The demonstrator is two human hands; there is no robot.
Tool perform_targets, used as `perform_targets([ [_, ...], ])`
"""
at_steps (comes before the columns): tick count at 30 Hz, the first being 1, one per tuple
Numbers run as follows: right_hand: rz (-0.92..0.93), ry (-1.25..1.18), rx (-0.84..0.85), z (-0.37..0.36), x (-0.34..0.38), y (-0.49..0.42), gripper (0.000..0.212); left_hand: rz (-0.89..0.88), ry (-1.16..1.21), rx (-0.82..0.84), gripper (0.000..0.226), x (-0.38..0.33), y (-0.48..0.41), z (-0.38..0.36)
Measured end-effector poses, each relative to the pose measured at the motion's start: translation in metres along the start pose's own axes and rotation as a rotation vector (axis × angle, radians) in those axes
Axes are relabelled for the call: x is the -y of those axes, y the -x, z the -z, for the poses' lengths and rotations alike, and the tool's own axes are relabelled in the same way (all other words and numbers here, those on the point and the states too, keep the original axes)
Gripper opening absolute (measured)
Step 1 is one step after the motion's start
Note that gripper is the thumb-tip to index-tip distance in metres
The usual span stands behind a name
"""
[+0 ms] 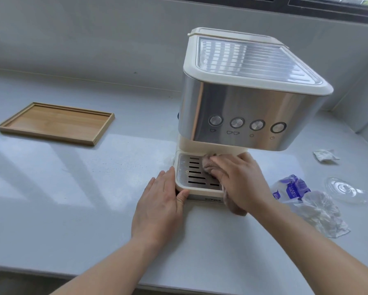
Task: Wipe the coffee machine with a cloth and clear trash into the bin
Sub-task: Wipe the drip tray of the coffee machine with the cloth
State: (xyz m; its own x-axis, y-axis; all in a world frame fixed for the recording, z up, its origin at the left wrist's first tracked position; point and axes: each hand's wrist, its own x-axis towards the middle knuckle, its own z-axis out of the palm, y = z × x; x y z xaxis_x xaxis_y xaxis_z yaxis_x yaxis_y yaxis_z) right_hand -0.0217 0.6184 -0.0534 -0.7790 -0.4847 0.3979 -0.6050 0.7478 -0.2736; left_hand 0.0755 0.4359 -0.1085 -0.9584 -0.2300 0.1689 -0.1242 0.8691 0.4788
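Coffee machine (pixel 242 99), steel front and cream shell, stands at 1 o'clock on the pale counter (pixel 72 188). The wiping step is in hand: the right hand (pixel 240 182) presses a crumpled brownish cloth (pixel 208 167) flat on the slotted metal drip tray (pixel 191 177), fingers spread over it. The left hand (pixel 159 207) lies open, bracing the tray's corner. Next, I think, comes the trash: crinkled plastic wrappers (pixel 302 201) at 3 o'clock.

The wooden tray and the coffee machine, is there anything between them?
Nothing: the head view shows only bare counter between the wooden tray and the coffee machine.
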Motion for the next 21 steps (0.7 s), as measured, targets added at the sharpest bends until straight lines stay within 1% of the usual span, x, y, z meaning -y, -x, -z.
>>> perform_targets([
  [2, 0.006, 0.04, 0.007, 0.005, 0.0, -0.009, 0.02, -0.001, 0.007, -0.001, 0.068, -0.001, 0.001, 0.001],
  [4, 0.065, -0.018, -0.005, 0.013, 0.007, -0.015, 0.016, 0.001, 0.009, -0.005, 0.067, -0.001, 0.002, 0.001],
  [7, 0.094, -0.099, -0.072, 0.021, 0.01, -0.03, 0.023, 0.005, 0.007, -0.009, 0.067, 0.0, 0.0, 0.001],
  [8, 0.125, -0.097, -0.069, 0.021, 0.01, -0.031, 0.021, 0.007, 0.008, -0.009, 0.067, 0.0, 0.0, 0.001],
  [9, 0.183, -0.066, -0.041, 0.019, 0.009, -0.028, 0.019, 0.007, 0.006, -0.003, 0.067, -0.001, 0.001, 0.001],
  [11, 0.275, 0.027, 0.065, 0.011, 0.004, -0.011, 0.029, 0.0, 0.0, 0.013, 0.068, -0.002, 0.001, 0.002],
  [12, 0.263, 0.038, 0.107, 0.007, 0.0, 0.0, 0.035, 0.0, 0.002, 0.014, 0.069, -0.002, 0.001, 0.003],
  [13, 0.24, 0.024, 0.11, 0.005, -0.004, 0.01, 0.037, 0.0, 0.005, 0.014, 0.069, -0.002, 0.001, 0.003],
  [16, 0.261, -0.009, 0.111, 0.001, -0.011, 0.018, 0.033, -0.003, -0.008, 0.017, 0.069, 0.0, 0.0, 0.002],
  [18, 0.187, -0.013, 0.149, 0.003, -0.013, 0.004, 0.033, 0.0, -0.004, 0.016, 0.071, -0.001, 0.001, 0.002],
  [20, 0.084, -0.041, 0.146, 0.0, -0.008, -0.013, 0.034, 0.003, 0.004, 0.018, 0.073, -0.002, 0.001, 0.002],
  [21, 0.063, -0.049, 0.144, -0.006, 0.001, -0.017, 0.035, 0.001, 0.005, 0.013, 0.073, -0.002, 0.0, 0.002],
])
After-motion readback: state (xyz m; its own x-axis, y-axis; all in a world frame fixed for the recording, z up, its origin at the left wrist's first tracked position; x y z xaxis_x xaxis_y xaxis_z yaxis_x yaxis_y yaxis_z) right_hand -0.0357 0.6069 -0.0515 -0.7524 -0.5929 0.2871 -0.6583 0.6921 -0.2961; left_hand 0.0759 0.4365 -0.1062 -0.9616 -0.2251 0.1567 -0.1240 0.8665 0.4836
